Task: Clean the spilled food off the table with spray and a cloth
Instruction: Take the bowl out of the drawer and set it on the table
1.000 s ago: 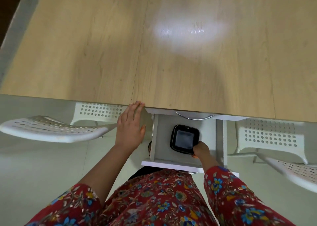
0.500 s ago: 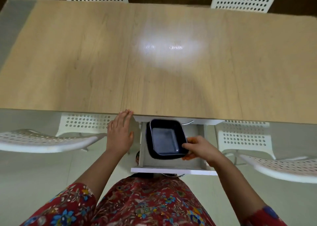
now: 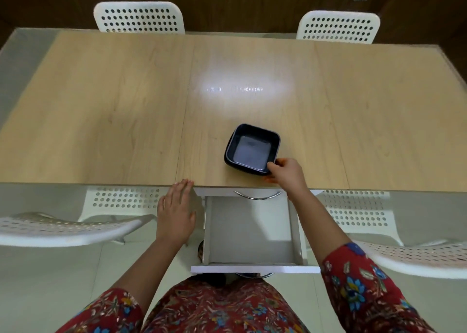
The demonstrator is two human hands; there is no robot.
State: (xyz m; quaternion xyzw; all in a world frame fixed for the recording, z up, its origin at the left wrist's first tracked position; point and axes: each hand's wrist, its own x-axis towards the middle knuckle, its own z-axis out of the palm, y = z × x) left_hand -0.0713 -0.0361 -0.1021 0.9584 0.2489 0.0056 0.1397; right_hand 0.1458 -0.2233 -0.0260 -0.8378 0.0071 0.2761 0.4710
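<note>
A black square dish [image 3: 252,150], rounded at the corners with a grey-blue floor, sits upright on the light wood-grain desk [image 3: 113,105], close to the desk's near edge, just right of its middle; the right hand [image 3: 286,174] pinches its near right corner.

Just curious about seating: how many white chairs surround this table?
4. Far side: far-left chair, far-right chair. Near side: near-left chair, near-right chair, flanking the person. Others may sit outside view.

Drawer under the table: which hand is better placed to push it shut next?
Left, probably. The left hand lies open and free beside the open drawer, fingertips at the table edge. The right hand pinches the black dish on the table, so it is busy.
</note>
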